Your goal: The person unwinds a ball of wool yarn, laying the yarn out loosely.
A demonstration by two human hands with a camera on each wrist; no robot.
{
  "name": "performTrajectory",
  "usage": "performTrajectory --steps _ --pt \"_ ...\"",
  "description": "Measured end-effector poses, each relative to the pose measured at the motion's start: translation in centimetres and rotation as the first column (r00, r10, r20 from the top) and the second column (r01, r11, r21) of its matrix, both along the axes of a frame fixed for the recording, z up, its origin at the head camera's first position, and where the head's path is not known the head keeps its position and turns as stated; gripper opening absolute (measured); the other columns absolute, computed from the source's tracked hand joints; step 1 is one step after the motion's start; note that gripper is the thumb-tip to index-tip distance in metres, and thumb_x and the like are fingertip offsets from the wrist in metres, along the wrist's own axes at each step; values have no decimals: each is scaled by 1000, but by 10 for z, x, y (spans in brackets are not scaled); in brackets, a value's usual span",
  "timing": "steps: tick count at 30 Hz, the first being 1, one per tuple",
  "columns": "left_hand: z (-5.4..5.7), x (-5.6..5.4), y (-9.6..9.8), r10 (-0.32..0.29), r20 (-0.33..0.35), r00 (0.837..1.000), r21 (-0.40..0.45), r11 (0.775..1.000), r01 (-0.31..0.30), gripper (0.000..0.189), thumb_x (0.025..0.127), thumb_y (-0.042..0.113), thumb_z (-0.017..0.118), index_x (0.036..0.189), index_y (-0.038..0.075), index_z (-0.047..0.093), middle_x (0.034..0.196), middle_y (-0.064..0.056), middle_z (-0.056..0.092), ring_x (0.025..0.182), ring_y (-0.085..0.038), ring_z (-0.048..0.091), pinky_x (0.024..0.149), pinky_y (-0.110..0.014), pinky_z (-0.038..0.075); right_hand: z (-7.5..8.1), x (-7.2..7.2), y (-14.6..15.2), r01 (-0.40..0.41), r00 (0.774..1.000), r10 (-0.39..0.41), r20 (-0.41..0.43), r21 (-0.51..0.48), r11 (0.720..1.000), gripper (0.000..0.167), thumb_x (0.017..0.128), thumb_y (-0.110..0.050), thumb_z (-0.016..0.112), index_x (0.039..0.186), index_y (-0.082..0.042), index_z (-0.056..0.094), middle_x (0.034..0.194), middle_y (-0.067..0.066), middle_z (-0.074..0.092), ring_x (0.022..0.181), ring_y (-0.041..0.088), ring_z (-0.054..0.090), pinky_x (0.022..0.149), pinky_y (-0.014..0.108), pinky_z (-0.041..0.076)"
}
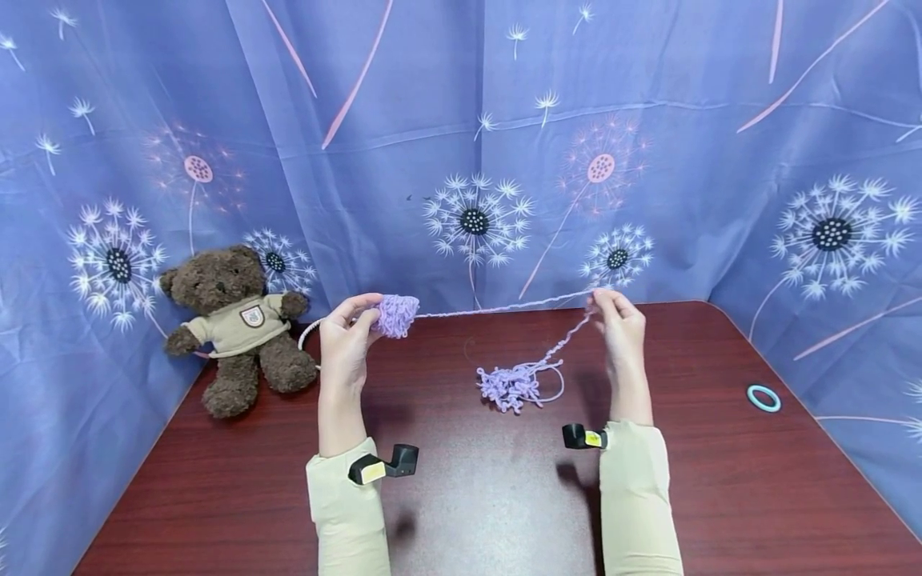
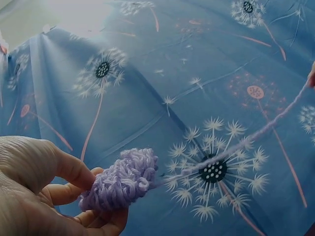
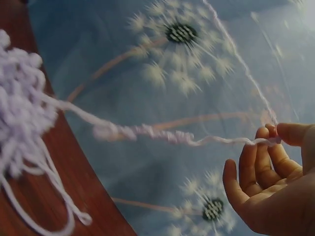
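Observation:
My left hand [image 1: 344, 340] grips a small wound bundle of lilac yarn [image 1: 397, 316], its fuzzy loops showing past the fingertips in the left wrist view. From that bundle a strand [image 1: 504, 309] runs nearly straight across to my right hand [image 1: 619, 324], which pinches it between thumb and fingers. Below the pinch the strand slants down, twisted and kinked along part of its length, to a loose tangle of the same yarn [image 1: 513, 387]. In the right wrist view the tangle [image 3: 22, 110] shows many short loops and one long hanging loop.
A brown teddy bear [image 1: 234, 320] in a beige shirt sits at the table's back left, a white cord [image 1: 308, 330] beside it. Far right on the dark red table [image 1: 720, 480] lies a light blue ring [image 1: 763, 398]. A blue dandelion-print curtain [image 1: 461, 96] hangs behind.

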State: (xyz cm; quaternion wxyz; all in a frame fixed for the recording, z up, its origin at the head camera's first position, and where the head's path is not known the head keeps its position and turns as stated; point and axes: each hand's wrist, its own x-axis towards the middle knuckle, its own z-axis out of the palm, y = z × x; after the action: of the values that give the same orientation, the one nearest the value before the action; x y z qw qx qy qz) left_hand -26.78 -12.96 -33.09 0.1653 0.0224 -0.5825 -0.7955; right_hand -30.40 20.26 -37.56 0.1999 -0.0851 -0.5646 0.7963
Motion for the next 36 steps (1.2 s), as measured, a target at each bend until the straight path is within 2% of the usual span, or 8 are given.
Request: performTrajectory --steps 6,10,15,20,24,26,30,36 --pt "1 1 10 -39 -14 999 -4 999 39 40 87 -13 51 79 20 71 78 7 63 65 -3 54 57 -15 50 -3 -5 -38 -147 989 142 35 244 959 14 97 -11 59 102 0 65 72 -15 64 71 1 60 78 18 56" --pt "1 1 16 -60 -17 998 -14 998 60 37 87 -13 51 80 18 71 81 6 64 67 -4 57 59 -16 52 -4 -5 -63 -248 967 250 46 382 890 27 97 -11 58 113 11 61 73 -18 63 71 -2 60 76 16 56" --pt "2 3 25 -98 -13 995 -21 995 97 33 87 -14 52 85 13 71 84 5 64 68 -5 59 60 -16 53 -4 2 -86 -321 936 349 44 510 798 26 95 -12 60 115 4 64 88 -5 67 82 2 60 80 17 52" --pt "1 2 32 -130 -4 991 -54 990 130 23 88 -13 52 95 0 69 85 5 62 71 -5 59 62 -16 54 -1 12 -106 -433 850 525 42 624 651 30 94 -10 61 122 2 60 117 22 66 103 18 64 95 31 53" --pt "-1 1 37 -157 -2 988 -77 985 157 19 89 -11 53 103 -10 64 86 3 61 73 -5 60 64 -16 55 3 21 -122 -521 769 637 56 633 572 27 95 -6 59 118 8 58 114 28 64 99 22 66 87 37 58" --pt "-1 2 39 -173 -1 985 -83 982 172 19 90 -11 53 106 -12 62 87 3 61 74 -4 60 66 -16 55 6 25 -126 -531 761 646 62 633 564 21 95 -7 59 110 8 59 105 26 65 87 17 64 75 30 58" --pt "-1 2 43 -218 -6 976 -114 970 216 21 93 -6 55 112 -16 59 91 2 63 76 -4 62 68 -17 56 11 30 -126 -484 788 615 26 643 594 16 95 -8 58 97 7 63 91 24 66 70 9 56 60 20 47" --pt "-3 2 46 -319 32 947 -210 925 318 28 96 3 57 121 -9 56 104 -4 61 83 -6 64 75 -25 60 19 31 -119 -448 822 569 -16 600 664 19 95 -6 56 102 10 65 93 26 69 72 -1 58 65 19 49"
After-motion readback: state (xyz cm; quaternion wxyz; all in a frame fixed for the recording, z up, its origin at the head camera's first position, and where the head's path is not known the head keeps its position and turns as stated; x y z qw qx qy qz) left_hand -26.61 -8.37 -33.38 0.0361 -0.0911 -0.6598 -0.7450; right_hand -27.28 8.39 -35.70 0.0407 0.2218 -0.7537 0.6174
